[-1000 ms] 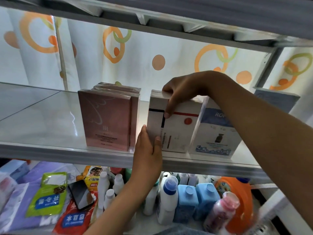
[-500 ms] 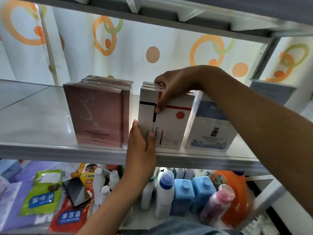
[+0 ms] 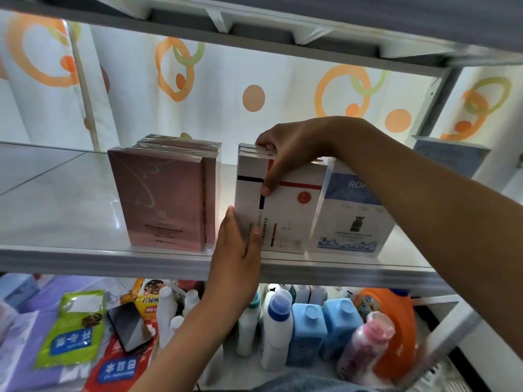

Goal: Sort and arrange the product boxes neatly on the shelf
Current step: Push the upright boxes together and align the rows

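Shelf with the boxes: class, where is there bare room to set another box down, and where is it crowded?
Free: the shelf left of the pink boxes. A narrow gap separates them from the white boxes, where the left hand sits. Crowded: white boxes against the blue box, under the right hand.

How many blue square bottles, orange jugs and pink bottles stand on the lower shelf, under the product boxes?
Blue square bottles: 2
Orange jug: 1
Pink bottle: 1
Total: 4
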Demonstrator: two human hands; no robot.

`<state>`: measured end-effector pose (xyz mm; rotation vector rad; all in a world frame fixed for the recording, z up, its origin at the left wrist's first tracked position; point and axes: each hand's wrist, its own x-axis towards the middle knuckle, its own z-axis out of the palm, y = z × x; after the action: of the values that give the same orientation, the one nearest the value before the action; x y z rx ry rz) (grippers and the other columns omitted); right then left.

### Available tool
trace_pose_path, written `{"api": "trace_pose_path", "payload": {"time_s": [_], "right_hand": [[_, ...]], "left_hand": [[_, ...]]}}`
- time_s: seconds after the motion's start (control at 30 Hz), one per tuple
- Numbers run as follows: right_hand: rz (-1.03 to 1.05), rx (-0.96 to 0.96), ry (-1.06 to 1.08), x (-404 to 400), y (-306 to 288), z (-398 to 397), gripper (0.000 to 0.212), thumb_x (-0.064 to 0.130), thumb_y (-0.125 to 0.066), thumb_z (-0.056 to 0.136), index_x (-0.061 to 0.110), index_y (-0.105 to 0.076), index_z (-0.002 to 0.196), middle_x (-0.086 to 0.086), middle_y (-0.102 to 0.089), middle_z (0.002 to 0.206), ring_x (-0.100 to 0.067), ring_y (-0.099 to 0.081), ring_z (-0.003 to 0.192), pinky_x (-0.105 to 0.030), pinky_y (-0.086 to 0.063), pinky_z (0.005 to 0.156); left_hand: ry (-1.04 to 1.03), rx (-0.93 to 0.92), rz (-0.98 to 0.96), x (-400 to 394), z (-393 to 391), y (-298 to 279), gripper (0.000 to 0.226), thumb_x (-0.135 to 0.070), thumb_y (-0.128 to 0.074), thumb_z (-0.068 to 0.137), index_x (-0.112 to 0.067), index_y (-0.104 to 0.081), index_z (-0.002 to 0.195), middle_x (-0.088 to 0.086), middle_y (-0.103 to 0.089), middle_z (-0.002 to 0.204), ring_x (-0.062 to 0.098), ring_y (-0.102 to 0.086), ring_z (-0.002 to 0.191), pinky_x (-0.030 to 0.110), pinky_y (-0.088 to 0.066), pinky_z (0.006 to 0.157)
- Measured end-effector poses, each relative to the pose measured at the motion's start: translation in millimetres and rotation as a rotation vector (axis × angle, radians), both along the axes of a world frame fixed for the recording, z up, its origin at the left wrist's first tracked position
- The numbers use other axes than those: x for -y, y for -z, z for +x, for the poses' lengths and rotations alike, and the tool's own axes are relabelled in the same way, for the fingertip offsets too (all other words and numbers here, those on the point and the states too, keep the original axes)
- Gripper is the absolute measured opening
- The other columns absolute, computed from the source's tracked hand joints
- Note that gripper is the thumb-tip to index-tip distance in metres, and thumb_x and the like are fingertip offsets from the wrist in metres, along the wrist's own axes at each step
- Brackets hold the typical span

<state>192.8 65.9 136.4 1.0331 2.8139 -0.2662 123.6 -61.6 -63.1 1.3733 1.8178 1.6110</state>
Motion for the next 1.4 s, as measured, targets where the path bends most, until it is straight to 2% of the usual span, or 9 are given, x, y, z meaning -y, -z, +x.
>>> {"api": "trace_pose_path", "payload": {"time_s": [0.13,0.27,0.33,0.47,0.7,0.87,1.07,1.2,1.4], "right_hand": [[0.013,-0.009,-0.017,-1,1,2,0.061,0.050,-0.089,0.056,0.025,-0.060,0.104,0.007,-0.070,0.096,-0.014,-0.071,0.083,-0.036,-0.061,0.076],[0.020,-0.001,-0.031,-2,0,2,0.063,0.048,-0.089,0.058,0.023,-0.060,0.108,0.007,-0.071,0.097,-0.013,-0.071,0.082,-0.036,-0.061,0.076],[0.014,-0.007,-0.031,-2,0,2,0.064,0.048,-0.089,0.058,0.024,-0.059,0.109,0.007,-0.070,0.098,-0.013,-0.071,0.081,-0.034,-0.062,0.074],[0.034,-0.057,-0.059,1,2,3,0.067,0.048,-0.088,0.061,0.025,-0.057,0.115,0.009,-0.067,0.100,-0.010,-0.069,0.082,-0.028,-0.060,0.071],[0.025,-0.084,-0.065,5,4,4,0.069,0.047,-0.087,0.064,0.024,-0.053,0.120,0.011,-0.064,0.099,-0.010,-0.068,0.080,-0.022,-0.058,0.064],[0.029,-0.059,-0.055,4,4,3,0.067,0.048,-0.087,0.063,0.026,-0.052,0.116,0.011,-0.064,0.098,-0.012,-0.068,0.080,-0.023,-0.059,0.064],[0.023,-0.041,-0.035,2,3,2,0.066,0.050,-0.087,0.060,0.025,-0.055,0.113,0.009,-0.067,0.097,-0.014,-0.070,0.080,-0.028,-0.061,0.068],[0.006,-0.006,-0.030,0,2,-2,0.067,0.052,-0.088,0.057,0.024,-0.058,0.110,0.006,-0.069,0.098,-0.016,-0.072,0.081,-0.033,-0.062,0.072],[-0.044,-0.016,-0.002,2,2,-1,0.063,0.047,-0.090,0.057,0.023,-0.059,0.106,0.004,-0.070,0.097,-0.017,-0.073,0.079,-0.033,-0.062,0.068]], "left_hand": [[0.015,-0.014,0.011,4,-2,0,0.047,-0.039,-0.041,0.099,-0.030,-0.029,0.143,-0.011,-0.048,0.137,0.008,-0.050,0.121,0.033,-0.046,0.102],[0.034,-0.036,0.015,7,-4,3,0.042,-0.036,-0.041,0.100,-0.035,-0.031,0.141,-0.015,-0.048,0.136,0.002,-0.049,0.118,0.016,-0.040,0.090],[0.036,-0.034,0.013,8,-5,4,0.042,-0.036,-0.040,0.100,-0.036,-0.031,0.141,-0.015,-0.048,0.136,0.002,-0.049,0.118,0.015,-0.040,0.089],[0.026,-0.005,0.028,7,-6,3,0.041,-0.035,-0.041,0.100,-0.038,-0.032,0.140,-0.014,-0.049,0.134,0.003,-0.051,0.117,0.024,-0.046,0.094],[0.036,0.024,0.019,9,-7,1,0.038,-0.031,-0.041,0.101,-0.036,-0.034,0.138,-0.014,-0.050,0.131,0.002,-0.052,0.114,0.008,-0.040,0.080],[0.035,0.018,0.005,8,-6,2,0.039,-0.032,-0.041,0.101,-0.035,-0.033,0.139,-0.013,-0.049,0.132,0.004,-0.051,0.116,0.014,-0.042,0.086],[0.026,0.022,0.000,9,-6,0,0.041,-0.033,-0.042,0.100,-0.033,-0.032,0.140,-0.011,-0.050,0.135,0.008,-0.051,0.119,0.036,-0.048,0.101],[0.017,0.003,0.008,12,-5,1,0.042,-0.035,-0.041,0.100,-0.034,-0.032,0.141,-0.013,-0.048,0.135,0.005,-0.049,0.119,0.029,-0.045,0.100],[-0.024,-0.071,0.002,15,-5,0,0.045,-0.033,-0.043,0.099,-0.029,-0.031,0.143,-0.009,-0.047,0.136,0.005,-0.047,0.119,0.031,-0.044,0.102]]}}
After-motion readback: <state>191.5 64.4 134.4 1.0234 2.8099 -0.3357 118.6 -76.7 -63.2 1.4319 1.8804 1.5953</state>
